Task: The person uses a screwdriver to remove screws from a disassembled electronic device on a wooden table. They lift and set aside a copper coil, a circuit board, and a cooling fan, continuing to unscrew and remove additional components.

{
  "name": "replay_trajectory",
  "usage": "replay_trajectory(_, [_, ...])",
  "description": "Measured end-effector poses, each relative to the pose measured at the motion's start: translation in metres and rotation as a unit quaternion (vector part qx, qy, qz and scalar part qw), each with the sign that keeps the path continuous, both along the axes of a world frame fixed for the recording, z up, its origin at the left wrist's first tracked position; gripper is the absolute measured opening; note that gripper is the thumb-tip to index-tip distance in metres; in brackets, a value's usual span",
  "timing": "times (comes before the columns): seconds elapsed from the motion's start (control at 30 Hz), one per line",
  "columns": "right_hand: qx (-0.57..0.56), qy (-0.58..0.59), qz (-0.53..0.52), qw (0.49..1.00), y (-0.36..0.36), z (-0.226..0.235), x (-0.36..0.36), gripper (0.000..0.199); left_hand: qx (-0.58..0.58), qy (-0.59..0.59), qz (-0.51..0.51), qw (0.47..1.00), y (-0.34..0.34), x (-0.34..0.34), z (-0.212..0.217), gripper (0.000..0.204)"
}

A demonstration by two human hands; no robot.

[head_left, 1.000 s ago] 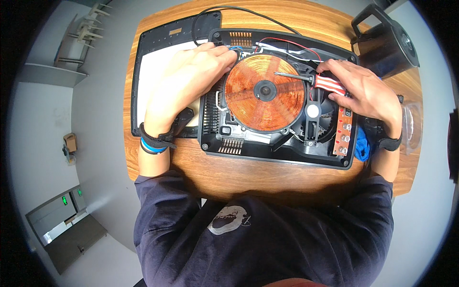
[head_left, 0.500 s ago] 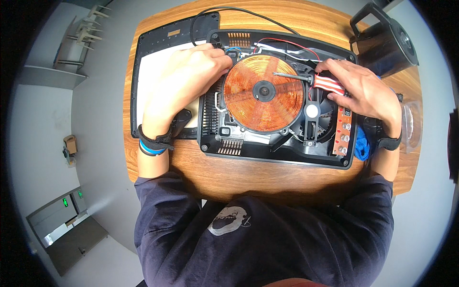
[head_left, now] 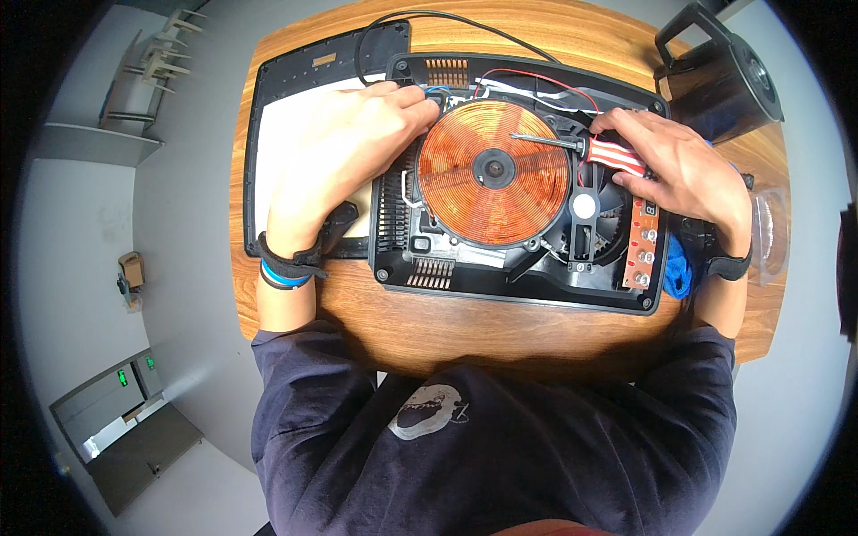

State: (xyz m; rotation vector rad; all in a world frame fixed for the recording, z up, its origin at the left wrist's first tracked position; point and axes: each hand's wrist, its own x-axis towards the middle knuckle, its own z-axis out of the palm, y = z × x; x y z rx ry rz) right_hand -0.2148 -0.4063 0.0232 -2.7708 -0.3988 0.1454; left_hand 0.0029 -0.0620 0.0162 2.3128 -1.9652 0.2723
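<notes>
An opened induction cooker base (head_left: 523, 290) lies on the round wooden table (head_left: 465, 326), its copper coil (head_left: 493, 171) exposed. My right hand (head_left: 684, 174) grips a screwdriver with a red-and-white striped handle (head_left: 615, 154); its shaft lies across the coil's upper right. My left hand (head_left: 344, 156) rests on the base's upper left corner, fingertips at a blue wire beside the coil; what they pinch is hidden. A narrow circuit board with round buttons (head_left: 642, 243) sits under my right hand.
The cooker's removed top panel (head_left: 299, 85) lies left of the base, under my left forearm. A black jug (head_left: 724, 76) stands at the table's far right. A blue object (head_left: 677, 268) and a clear container (head_left: 769, 232) sit near my right wrist. A black cable (head_left: 465, 18) runs along the back.
Hardly anything moved: the screwdriver handle shifted a touch in my right hand, and both hands stay in the same places on the cooker.
</notes>
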Motion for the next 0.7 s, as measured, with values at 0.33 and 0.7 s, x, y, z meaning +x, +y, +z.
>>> replay_trajectory(0.33, [0.003, -0.005, -0.002, 1.000, 0.0015, 0.0014, -0.0001, 0.062, 0.015, -0.003, 0.021, 1.000, 0.0003, -0.0040, 0.0031, 0.011])
replay_trajectory(0.7, [0.006, -0.008, -0.016, 1.000, 0.0043, 0.0026, -0.0021, 0.059, 0.016, 0.009, 0.038, 0.999, 0.0007, -0.0065, 0.0004, 0.012])
